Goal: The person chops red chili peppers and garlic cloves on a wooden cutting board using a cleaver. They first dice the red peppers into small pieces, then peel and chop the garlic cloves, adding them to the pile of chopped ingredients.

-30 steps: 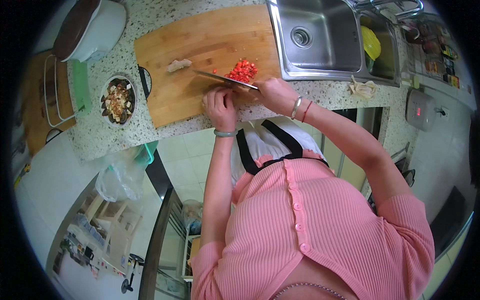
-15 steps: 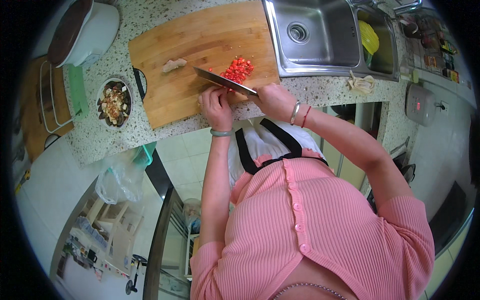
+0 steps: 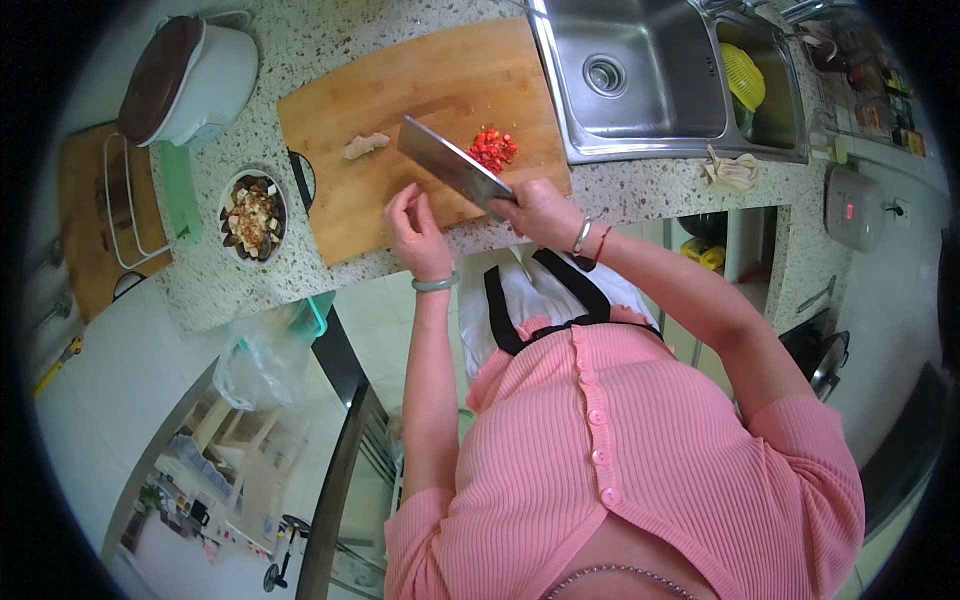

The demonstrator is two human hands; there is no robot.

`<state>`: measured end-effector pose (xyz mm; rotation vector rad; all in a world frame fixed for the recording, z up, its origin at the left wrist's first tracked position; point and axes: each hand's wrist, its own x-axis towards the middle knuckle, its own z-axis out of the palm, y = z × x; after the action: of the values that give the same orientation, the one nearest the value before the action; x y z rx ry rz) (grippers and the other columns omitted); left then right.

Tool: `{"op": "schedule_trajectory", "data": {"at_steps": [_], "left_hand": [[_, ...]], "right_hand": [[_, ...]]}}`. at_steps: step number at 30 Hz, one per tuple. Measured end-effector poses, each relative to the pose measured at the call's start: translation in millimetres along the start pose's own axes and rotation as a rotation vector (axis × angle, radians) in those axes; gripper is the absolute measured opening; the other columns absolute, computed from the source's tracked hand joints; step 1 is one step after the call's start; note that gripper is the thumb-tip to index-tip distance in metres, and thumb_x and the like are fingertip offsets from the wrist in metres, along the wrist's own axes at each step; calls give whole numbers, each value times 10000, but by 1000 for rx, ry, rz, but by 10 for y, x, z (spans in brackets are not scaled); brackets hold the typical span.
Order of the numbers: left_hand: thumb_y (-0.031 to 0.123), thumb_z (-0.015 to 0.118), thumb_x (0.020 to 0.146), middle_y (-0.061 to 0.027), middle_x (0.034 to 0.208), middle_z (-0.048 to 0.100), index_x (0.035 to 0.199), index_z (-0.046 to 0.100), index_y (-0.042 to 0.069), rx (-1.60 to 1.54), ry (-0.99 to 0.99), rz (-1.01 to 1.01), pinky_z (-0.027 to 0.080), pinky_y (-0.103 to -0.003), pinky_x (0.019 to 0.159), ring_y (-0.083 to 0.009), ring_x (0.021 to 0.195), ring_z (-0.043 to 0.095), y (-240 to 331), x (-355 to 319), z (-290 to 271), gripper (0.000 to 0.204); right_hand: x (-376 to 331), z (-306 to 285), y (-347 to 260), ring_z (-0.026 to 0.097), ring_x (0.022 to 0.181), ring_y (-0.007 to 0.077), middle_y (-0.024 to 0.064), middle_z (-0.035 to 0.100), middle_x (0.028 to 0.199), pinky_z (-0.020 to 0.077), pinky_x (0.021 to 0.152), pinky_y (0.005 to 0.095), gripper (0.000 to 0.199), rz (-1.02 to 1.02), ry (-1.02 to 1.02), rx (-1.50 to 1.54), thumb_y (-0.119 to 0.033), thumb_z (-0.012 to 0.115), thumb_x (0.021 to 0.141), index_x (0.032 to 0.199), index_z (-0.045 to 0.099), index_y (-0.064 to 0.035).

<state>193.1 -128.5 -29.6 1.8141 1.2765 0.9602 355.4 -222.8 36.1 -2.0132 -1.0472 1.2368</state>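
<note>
My right hand [image 3: 545, 213] is closed round the handle of a cleaver [image 3: 447, 163], its broad blade tilted and pointing to the far left over the cutting board [image 3: 400, 85]. Just beyond the blade lies a heap of chopped red chili pepper [image 3: 492, 149]. My left hand [image 3: 418, 240] hovers at the board's front edge, left of the cleaver, its fingers loosely bent and apart with nothing visible in them. A pale knobbly piece, perhaps ginger [image 3: 366, 146], rests on the board's left part, touched by neither hand.
Left of the board stands a bowl [image 3: 252, 215] of dark and white pieces with chopped topping. A lidded white pot [image 3: 215, 85] sits behind it. To the right is a steel sink [image 3: 640, 80] with a yellow strainer [image 3: 740, 78]; a cloth [image 3: 732, 171] lies near its front edge.
The cleaver has lifted off the chili, its blade turning to show its broad side. My left hand has drawn back from the chili to the left.
</note>
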Motion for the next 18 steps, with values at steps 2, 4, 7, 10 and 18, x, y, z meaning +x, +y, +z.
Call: {"op": "schedule_trajectory", "data": {"at_steps": [2,4,7,10,18], "left_hand": [[61,636,898,-104,1007,627,1046,634,37,54,25,44,500,-343,767,-239,882,603,-58,171,-77,150],[67,639,896,-106,1017,625,1039,636,38,142,20,99,501,-344,769,-238,895,601,-142,395,-171,146],[77,664,862,-98,1078,615,1062,635,53,204,-34,207,501,-369,799,-267,933,597,-80,787,-219,204],[85,673,845,-95,1098,610,1099,631,69,346,-95,400,500,-386,812,-279,950,597,-185,1063,-235,258],[113,659,886,-100,1052,618,1128,631,71,188,-166,9,504,-316,731,-210,841,616,-296,981,-321,248]], "right_hand": [[33,60,-42,595,503,211,139,592,579,490,518,374,311,79,-68,16,-274,585,932,892,660,24],[9,44,-190,639,571,322,221,605,627,505,582,414,297,152,-117,54,-267,599,901,900,657,24],[63,52,50,636,634,385,236,620,677,506,625,442,293,34,0,-16,-271,597,898,859,669,10],[108,-104,82,624,701,427,252,624,731,500,660,470,292,13,81,-100,-276,604,895,861,675,5],[18,10,64,630,676,411,270,624,725,506,663,459,334,67,-25,-32,-293,596,905,832,681,22]]}}
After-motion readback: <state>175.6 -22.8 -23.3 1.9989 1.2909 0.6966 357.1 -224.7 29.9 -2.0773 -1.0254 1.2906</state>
